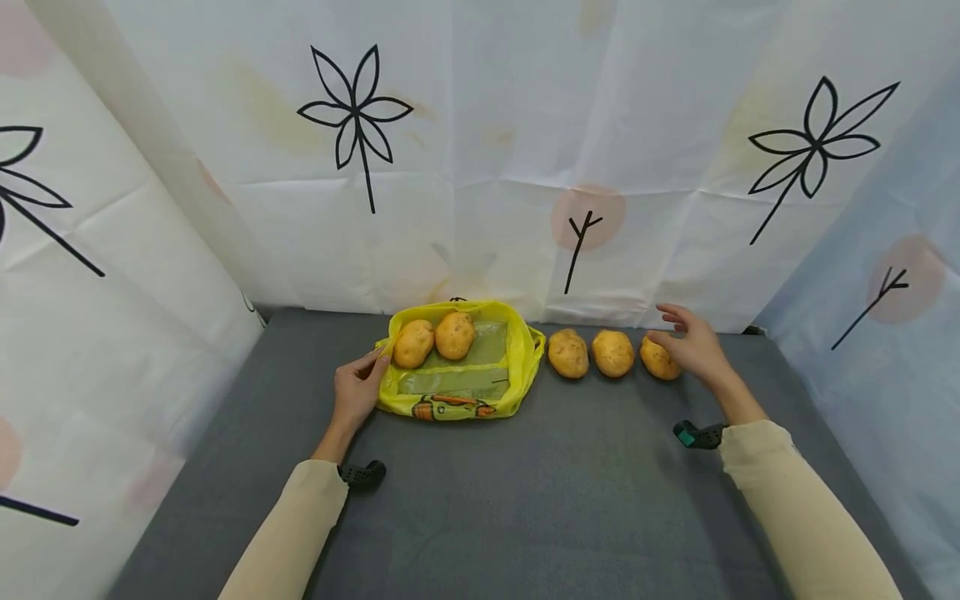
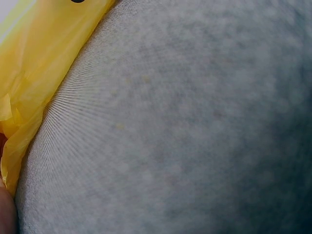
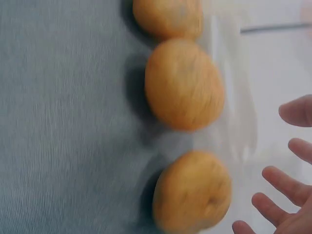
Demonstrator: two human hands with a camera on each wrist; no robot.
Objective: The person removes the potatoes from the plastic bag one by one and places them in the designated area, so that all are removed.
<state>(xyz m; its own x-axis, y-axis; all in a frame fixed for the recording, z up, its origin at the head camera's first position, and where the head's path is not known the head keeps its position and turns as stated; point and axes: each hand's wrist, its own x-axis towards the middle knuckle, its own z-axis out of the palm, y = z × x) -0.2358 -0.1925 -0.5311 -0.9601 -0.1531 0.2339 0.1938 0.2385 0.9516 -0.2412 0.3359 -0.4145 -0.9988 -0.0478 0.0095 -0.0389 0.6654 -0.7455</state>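
Observation:
A yellow plastic bag (image 1: 527,367) lies with its mouth spread wide, and two potatoes (image 1: 454,336) rest inside at its left and back. My left hand (image 1: 356,393) pinches the bag's left rim between thumb and fingers; in the left wrist view only a bit of finger (image 2: 7,212) shows beside the yellow plastic (image 2: 46,53). Right of the bag, three potatoes stand in a row: a left one (image 1: 567,353), a middle one (image 1: 612,353) and a right one (image 1: 657,360). Fingers spread and holding nothing, my right hand (image 1: 699,346) hovers by the right potato (image 3: 192,192).
Dark grey cloth covers the table (image 1: 525,508). White fabric (image 1: 487,150) printed with leaves and trees hangs close behind the bag and potatoes, and along both sides. Each wrist carries a black camera mount (image 1: 699,435).

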